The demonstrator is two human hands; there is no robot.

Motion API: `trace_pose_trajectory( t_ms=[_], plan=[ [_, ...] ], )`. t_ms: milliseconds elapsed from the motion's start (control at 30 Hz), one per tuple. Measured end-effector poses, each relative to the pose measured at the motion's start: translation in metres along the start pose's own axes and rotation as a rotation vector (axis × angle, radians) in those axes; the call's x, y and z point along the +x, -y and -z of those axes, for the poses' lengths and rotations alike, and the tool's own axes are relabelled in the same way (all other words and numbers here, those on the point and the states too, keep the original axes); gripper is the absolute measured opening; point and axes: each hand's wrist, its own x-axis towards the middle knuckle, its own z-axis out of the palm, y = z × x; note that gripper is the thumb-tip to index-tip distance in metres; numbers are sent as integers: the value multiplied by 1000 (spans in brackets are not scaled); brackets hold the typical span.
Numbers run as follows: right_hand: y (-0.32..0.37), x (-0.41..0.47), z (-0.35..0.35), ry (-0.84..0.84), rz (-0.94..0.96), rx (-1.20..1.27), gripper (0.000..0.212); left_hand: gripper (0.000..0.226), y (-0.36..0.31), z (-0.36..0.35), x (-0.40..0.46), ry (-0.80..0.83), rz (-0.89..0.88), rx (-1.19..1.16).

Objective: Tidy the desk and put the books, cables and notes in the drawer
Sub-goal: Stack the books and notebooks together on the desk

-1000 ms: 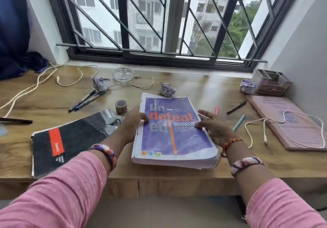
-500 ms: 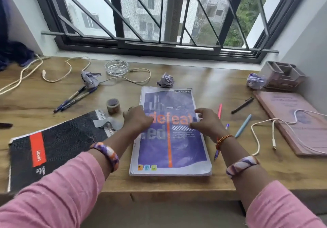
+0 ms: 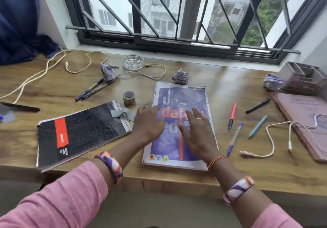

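A purple notebook with orange lettering lies flat at the desk's front middle. My left hand rests palm down on its left edge, and my right hand lies flat on its cover, fingers spread. Neither hand grips it. To the left lies a black spiral notebook with a red stripe. A pinkish book sits at the right with a white cable trailing off it. A cream cable loops at the back left. Crumpled paper balls lie at the back.
Pens are scattered: blue ones at the left, a red, a black, a teal and a clear one at the right. A tape roll, a glass ashtray and a desk organiser stand behind.
The purple notebook, lifted at its near edge a second ago, now lies flat. Both hands have slid from its sides onto the cover, closer together.
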Motion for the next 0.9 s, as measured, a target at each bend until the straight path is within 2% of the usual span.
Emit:
trace_pose_trajectory(
  t_ms=[67, 167, 267, 367, 467, 600, 700, 900],
  plan=[
    [23, 6, 4, -36, 96, 164, 50, 44, 9, 21, 1, -63, 31, -61],
    [60, 11, 1, 56, 205, 279, 45, 42, 35, 54, -3, -144, 130, -138],
    [98, 14, -17, 220, 355, 251, 49, 34, 74, 81, -9, -132, 251, -118],
    [125, 21, -41, 308, 463, 62, 53, 35, 102, 94, -17, -67, 243, -88],
    [141, 27, -54, 328, 392, -101, 49, 42, 119, 100, -27, 41, 153, -39],
    [142, 31, -60, 281, 188, -152, 51, 44, 130, 105, -32, 120, 1, 37],
    [135, 31, -54, 217, 43, -107, 47, 43, 124, 106, -29, 167, -117, 51],
    [114, 14, -19, 33, -3, 88, 49, 37, 69, 95, -18, 222, -374, -83]
  ],
)
